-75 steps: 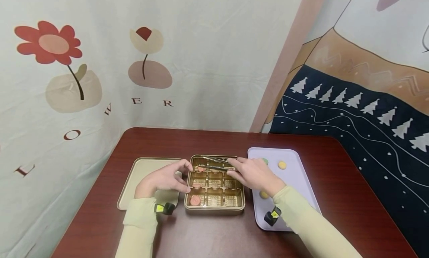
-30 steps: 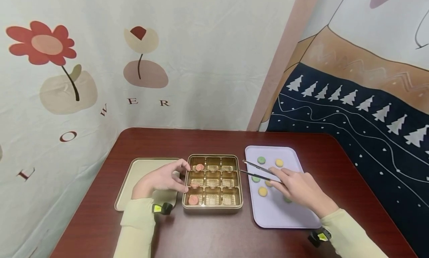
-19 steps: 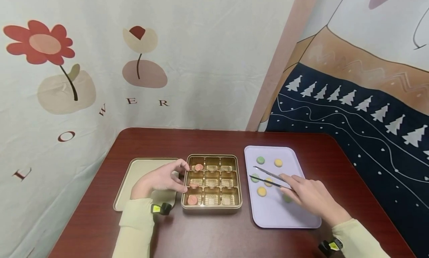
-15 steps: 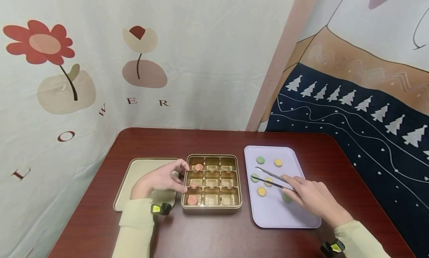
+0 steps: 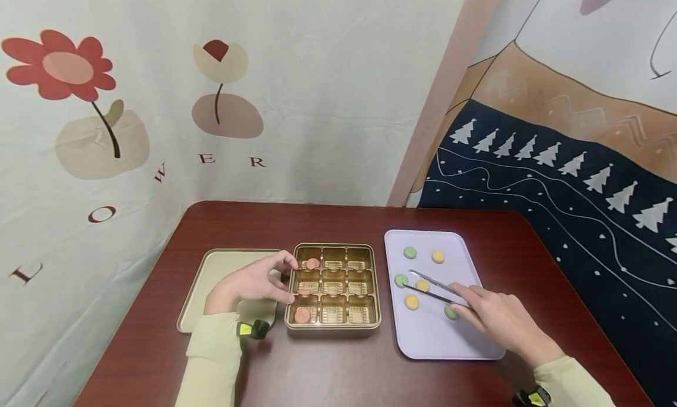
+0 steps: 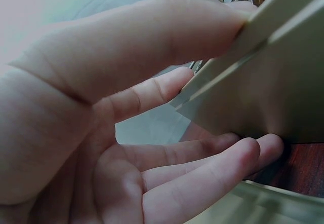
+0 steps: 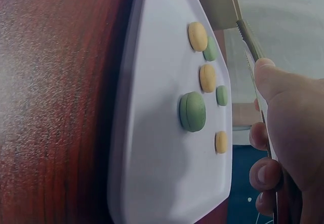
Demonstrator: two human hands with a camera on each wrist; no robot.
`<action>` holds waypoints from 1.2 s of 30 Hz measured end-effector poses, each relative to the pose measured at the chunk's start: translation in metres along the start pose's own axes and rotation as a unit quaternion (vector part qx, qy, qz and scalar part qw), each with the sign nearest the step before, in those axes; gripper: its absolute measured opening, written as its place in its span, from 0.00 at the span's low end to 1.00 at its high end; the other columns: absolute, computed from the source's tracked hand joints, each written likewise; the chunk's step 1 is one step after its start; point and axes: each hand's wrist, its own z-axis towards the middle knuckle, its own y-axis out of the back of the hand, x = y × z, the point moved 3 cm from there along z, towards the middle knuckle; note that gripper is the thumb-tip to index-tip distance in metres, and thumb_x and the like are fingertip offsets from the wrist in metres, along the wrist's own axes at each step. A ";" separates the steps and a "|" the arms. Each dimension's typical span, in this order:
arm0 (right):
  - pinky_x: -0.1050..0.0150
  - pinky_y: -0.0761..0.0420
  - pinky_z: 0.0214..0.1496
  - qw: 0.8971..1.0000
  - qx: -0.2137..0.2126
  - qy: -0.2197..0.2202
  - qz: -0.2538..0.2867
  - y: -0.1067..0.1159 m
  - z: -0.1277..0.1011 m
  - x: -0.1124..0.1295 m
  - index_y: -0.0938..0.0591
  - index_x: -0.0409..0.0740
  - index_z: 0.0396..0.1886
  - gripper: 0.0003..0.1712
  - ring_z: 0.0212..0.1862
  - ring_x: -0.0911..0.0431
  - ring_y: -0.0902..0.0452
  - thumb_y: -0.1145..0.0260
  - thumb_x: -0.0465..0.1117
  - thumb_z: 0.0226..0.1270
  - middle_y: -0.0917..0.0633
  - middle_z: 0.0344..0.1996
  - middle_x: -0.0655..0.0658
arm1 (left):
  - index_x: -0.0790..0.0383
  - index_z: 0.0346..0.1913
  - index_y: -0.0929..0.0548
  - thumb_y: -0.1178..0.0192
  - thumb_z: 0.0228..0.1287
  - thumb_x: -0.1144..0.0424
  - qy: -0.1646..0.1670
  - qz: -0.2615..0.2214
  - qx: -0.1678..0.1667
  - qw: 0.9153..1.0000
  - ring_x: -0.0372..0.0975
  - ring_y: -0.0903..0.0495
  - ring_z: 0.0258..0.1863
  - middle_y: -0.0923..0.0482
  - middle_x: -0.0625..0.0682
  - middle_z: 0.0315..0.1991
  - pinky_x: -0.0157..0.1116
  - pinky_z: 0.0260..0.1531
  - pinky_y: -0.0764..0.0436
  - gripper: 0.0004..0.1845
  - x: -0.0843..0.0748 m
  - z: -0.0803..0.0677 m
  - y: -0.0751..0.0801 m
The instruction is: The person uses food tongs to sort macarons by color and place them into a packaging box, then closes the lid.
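Since the earliest frame the right hand [image 5: 499, 319] has carried the metal tongs [image 5: 431, 288] off the gold compartment box [image 5: 332, 287] and out over the lavender tray [image 5: 423, 336], drawing nearer the person across the last second. Its grip is curled round the tongs' handle end, thumb on top in the right wrist view, and the two blades stand a little apart with their tips low beside a green macaron [image 5: 401, 279] near the tray's left edge; whether they touch it cannot be told. Just beside the blades lies a yellow macaron [image 5: 422, 285], another yellow one [image 5: 411, 302] sits nearer the person, a green macaron [image 5: 451, 312] lies right at the right hand's fingertips, and one green [image 5: 409, 252] and one yellow [image 5: 438, 256] lie at the far end of the tray. The left hand [image 5: 248, 285] has kept its place at the box's left wall, its grip loosely curved against that wall with thumb and fingertips touching it. Three pink macarons [image 5: 313, 263] fill the box's left column of compartments. Left of the box, under the left hand, lies the flat gold lid [image 5: 211, 278]. All of it rests on a dark red wooden desk [image 5: 328, 372].
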 end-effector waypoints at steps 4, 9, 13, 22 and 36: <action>0.68 0.30 0.25 1.000 -0.009 0.007 -0.002 -0.002 -0.003 -0.001 0.15 0.52 0.63 0.26 0.26 0.66 0.31 0.27 0.56 0.69 0.10 0.40 0.51 | 0.65 0.58 0.32 0.23 0.56 0.72 0.000 -0.002 0.001 1.000 0.51 0.12 0.44 0.30 0.70 0.58 0.46 0.44 0.11 0.32 0.000 0.000 0.000; 0.69 0.31 0.24 1.000 -0.009 0.004 0.001 -0.004 -0.005 -0.002 0.15 0.53 0.62 0.26 0.26 0.67 0.32 0.26 0.55 0.69 0.10 0.39 0.51 | 0.65 0.58 0.31 0.23 0.56 0.71 -0.001 0.000 -0.001 1.000 0.51 0.12 0.45 0.31 0.70 0.59 0.46 0.44 0.11 0.32 -0.001 0.000 0.000; 0.69 0.32 0.24 1.000 -0.009 0.003 0.003 -0.004 -0.007 -0.002 0.15 0.53 0.62 0.25 0.26 0.66 0.32 0.26 0.54 0.68 0.10 0.39 0.51 | 0.64 0.58 0.31 0.22 0.55 0.71 -0.003 0.004 -0.003 1.000 0.51 0.12 0.44 0.31 0.70 0.59 0.45 0.43 0.11 0.32 0.000 0.000 0.001; 0.67 0.29 0.25 1.000 0.001 -0.010 0.002 -0.006 -0.008 -0.007 0.16 0.54 0.63 0.26 0.26 0.65 0.31 0.27 0.55 0.70 0.10 0.41 0.50 | 0.65 0.58 0.32 0.23 0.56 0.71 -0.004 -0.001 0.001 1.000 0.51 0.12 0.44 0.31 0.70 0.58 0.46 0.44 0.11 0.32 0.002 0.001 0.000; 0.64 0.25 0.27 0.997 0.057 -0.051 0.002 -0.013 -0.012 -0.019 0.16 0.50 0.64 0.28 0.27 0.63 0.29 0.29 0.59 0.71 0.10 0.41 0.48 | 0.66 0.60 0.32 0.23 0.56 0.72 -0.001 -0.011 0.005 1.000 0.48 0.11 0.40 0.30 0.71 0.59 0.43 0.41 0.12 0.33 0.003 0.002 0.000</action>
